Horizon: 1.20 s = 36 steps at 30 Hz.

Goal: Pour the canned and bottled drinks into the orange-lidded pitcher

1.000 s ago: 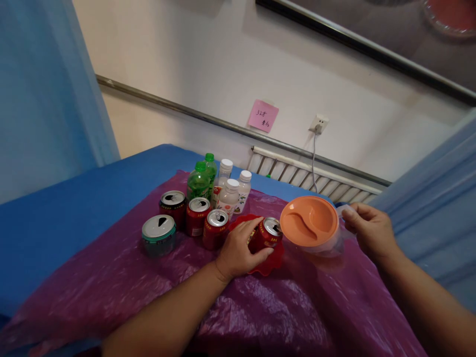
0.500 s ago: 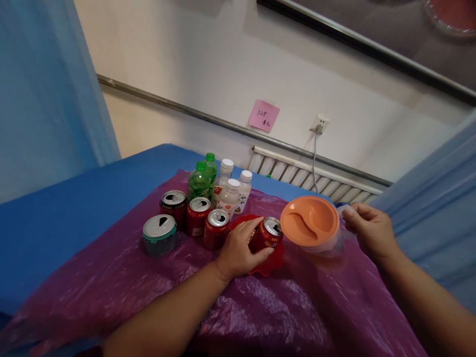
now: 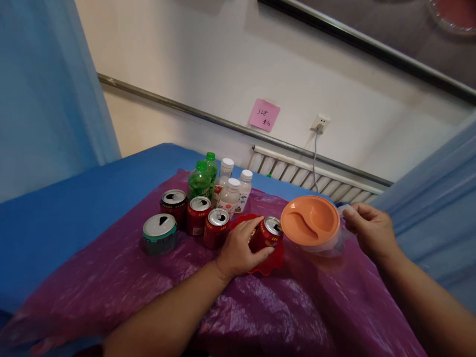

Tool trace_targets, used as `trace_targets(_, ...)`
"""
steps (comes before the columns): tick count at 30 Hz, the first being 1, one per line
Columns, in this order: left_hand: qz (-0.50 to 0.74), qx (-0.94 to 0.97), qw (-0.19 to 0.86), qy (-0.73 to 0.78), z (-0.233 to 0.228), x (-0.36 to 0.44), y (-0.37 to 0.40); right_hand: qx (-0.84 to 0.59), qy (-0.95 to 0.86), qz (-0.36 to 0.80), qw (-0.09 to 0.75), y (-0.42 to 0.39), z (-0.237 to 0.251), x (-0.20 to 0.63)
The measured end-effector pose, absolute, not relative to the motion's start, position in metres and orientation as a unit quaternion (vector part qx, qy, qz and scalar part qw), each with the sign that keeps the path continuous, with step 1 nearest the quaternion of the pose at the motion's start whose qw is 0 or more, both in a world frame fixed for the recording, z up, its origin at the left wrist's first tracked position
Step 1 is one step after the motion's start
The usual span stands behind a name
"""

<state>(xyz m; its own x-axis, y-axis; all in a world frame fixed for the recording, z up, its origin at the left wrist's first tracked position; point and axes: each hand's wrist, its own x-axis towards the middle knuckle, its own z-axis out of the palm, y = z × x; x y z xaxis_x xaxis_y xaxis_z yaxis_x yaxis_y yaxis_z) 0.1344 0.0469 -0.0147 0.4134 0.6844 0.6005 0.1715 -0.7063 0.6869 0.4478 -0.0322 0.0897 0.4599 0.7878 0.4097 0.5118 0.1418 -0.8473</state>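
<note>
My left hand (image 3: 242,246) is wrapped round an opened red drink can (image 3: 268,237), which leans to the right over a red scalloped dish (image 3: 273,264). My right hand (image 3: 372,229) grips the handle of a clear plastic pitcher (image 3: 334,244) with an orange lid (image 3: 310,220). The pitcher's lid edge is close beside the can's top; whether they touch I cannot tell. Just left of my left hand stands another red can (image 3: 216,229), also opened, with a further red can (image 3: 199,216) behind it. The pitcher's lower part shows a brownish tint.
A dark red can (image 3: 173,206) and a teal can (image 3: 159,235) stand at the left. Behind are green bottles (image 3: 200,183) and white-capped bottles (image 3: 229,198). Purple plastic sheeting (image 3: 148,292) covers part of the blue surface (image 3: 92,186). A radiator (image 3: 290,171) lines the wall.
Almost nothing differs. Both hands keep their hold on the can and the pitcher, and the view has shifted very slightly.
</note>
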Motion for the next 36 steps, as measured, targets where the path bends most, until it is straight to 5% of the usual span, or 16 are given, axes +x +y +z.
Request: trace_targets(36, 0.475, 0.795, 0.269, 0.265, -0.0154, 0.1349, 0.0474, -0.636, -0.489, 0.142, 0.58, -0.0348, 0.0874, 0.4469)
